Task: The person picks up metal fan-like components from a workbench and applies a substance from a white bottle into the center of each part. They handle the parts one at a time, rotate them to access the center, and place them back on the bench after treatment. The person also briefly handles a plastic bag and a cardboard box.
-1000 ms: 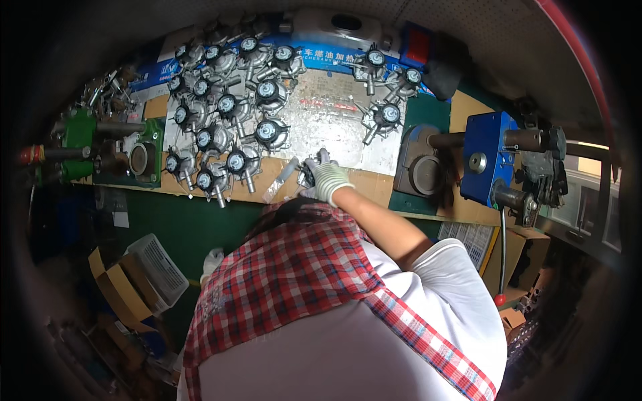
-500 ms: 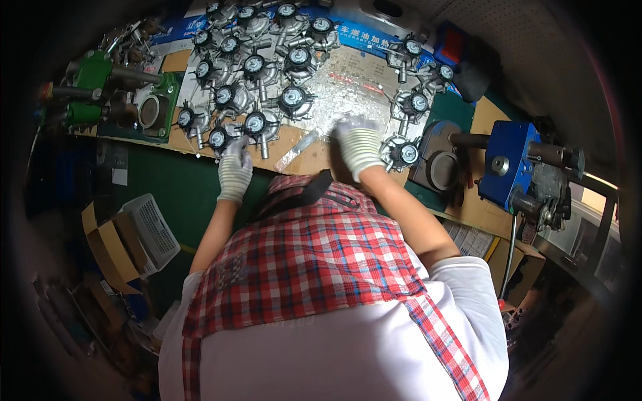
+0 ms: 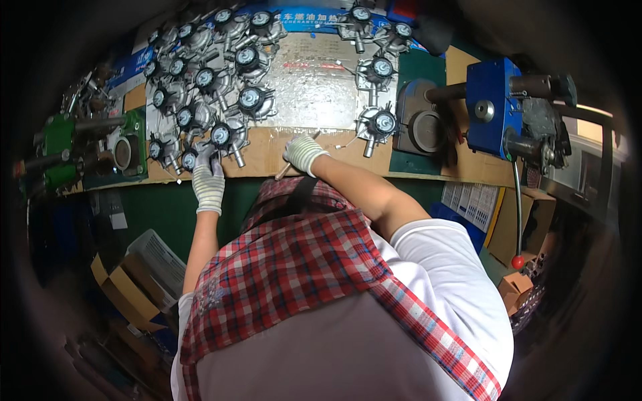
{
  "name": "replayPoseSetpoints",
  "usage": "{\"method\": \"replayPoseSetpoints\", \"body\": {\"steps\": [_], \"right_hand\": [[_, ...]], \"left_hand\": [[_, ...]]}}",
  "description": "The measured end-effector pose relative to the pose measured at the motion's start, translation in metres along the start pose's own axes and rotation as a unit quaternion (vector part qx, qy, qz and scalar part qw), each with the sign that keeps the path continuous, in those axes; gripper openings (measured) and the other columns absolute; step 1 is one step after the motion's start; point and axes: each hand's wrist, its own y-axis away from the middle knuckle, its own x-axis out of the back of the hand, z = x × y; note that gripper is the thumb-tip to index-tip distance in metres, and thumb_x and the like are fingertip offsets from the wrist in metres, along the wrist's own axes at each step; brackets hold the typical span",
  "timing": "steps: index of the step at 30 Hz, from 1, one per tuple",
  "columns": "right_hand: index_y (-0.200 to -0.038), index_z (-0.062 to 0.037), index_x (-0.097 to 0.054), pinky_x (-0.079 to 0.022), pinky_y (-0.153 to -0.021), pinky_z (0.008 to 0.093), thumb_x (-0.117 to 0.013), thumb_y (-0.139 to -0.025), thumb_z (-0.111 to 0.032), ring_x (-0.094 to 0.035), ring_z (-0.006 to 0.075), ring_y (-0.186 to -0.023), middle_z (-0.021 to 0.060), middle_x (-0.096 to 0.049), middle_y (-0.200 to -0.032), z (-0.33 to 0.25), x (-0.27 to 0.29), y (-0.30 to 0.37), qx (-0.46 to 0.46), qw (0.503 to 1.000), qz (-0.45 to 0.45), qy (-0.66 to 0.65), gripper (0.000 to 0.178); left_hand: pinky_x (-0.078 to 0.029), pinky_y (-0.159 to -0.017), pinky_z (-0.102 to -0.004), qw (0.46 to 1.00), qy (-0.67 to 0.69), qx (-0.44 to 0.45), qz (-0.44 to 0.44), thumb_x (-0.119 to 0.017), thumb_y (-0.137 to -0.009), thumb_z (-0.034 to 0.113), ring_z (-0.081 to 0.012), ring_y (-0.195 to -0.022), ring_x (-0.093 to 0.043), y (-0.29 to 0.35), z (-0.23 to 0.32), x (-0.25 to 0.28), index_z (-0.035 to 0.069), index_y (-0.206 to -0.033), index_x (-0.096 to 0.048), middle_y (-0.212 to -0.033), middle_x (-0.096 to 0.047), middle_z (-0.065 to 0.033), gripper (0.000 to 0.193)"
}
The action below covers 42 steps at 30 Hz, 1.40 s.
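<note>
My left hand (image 3: 208, 179), in a striped work glove, grips the nearest of several pump-like metal parts, whose round black cap (image 3: 190, 159) shows just beyond the fingers. Close beside it stands another pump-like part (image 3: 221, 134) with a pipe stub pointing toward me. My right hand (image 3: 305, 153), gloved the same way, is closed over a narrow flat strip (image 3: 283, 171) at the bench's front edge. One end of the strip sticks out toward me; its middle is hidden under the glove.
More pump-like parts crowd the left of the plastic-covered cardboard (image 3: 314, 100); a short column of them (image 3: 376, 69) stands at the right. A green press (image 3: 130, 144) is at the left. A blue press (image 3: 493, 107) with a red-knobbed lever is at the right. Cartons lie below.
My right hand has come back toward me and left, closing on the strip that lay on the bench. My left hand stays at the nearest part. The whole view has shifted.
</note>
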Motion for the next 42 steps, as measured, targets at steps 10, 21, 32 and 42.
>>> {"method": "replayPoseSetpoints", "body": {"steps": [10,21,32,42], "right_hand": [[-0.106,-0.0104,-0.065,-0.054,-0.083,0.0425,-0.059,-0.086,-0.008,-0.065,0.0306,-0.099,0.0134,-0.065,-0.1,0.033,0.059,0.183,-0.247,0.963,0.082,-0.069,0.021],[-0.103,-0.0143,-0.071,-0.052,-0.083,0.0419,-0.054,-0.092,-0.018,-0.064,0.0276,-0.108,0.0101,-0.067,-0.111,0.082,-0.013,0.291,-0.362,0.927,-0.1,0.003,0.021],[-0.09,-0.0117,-0.066,-0.049,-0.074,0.0448,-0.061,-0.081,-0.015,-0.063,0.0305,-0.084,0.0109,-0.063,-0.087,0.112,-0.071,0.295,-0.487,0.848,0.201,0.054,0.012],[-0.147,-0.0112,-0.04,-0.049,-0.095,0.0446,-0.076,-0.075,-0.051,-0.063,0.0356,-0.111,0.0222,-0.06,-0.123,0.116,0.063,0.161,-0.561,0.779,0.124,-0.249,0.089]], "left_hand": [[-0.041,-0.108,-0.045,0.995,-0.064,0.001,0.071,-0.064,-0.084,0.004,-0.0397,-0.126,-0.048,-0.05,0.004,-0.019,0.001,-0.133,-0.052,-0.138,-0.047,-0.0222,0.051],[-0.04,-0.109,-0.0454,0.992,-0.114,0.044,0.033,-0.069,-0.085,0.017,-0.044,-0.128,-0.046,-0.063,0.011,-0.032,-0.001,-0.138,-0.044,-0.143,-0.04,-0.0257,0.061],[-0.039,-0.109,-0.043,0.984,-0.062,0.113,-0.125,-0.079,-0.079,0.039,-0.0417,-0.128,-0.05,-0.078,-0.005,-0.038,-0.002,-0.145,-0.038,-0.137,-0.052,-0.0306,0.088],[-0.045,-0.104,-0.0397,0.953,-0.125,0.196,-0.195,-0.083,-0.07,0.049,-0.04,-0.122,-0.057,-0.096,0.027,-0.026,-0.012,-0.136,-0.041,-0.131,-0.056,-0.0326,0.099]]}}
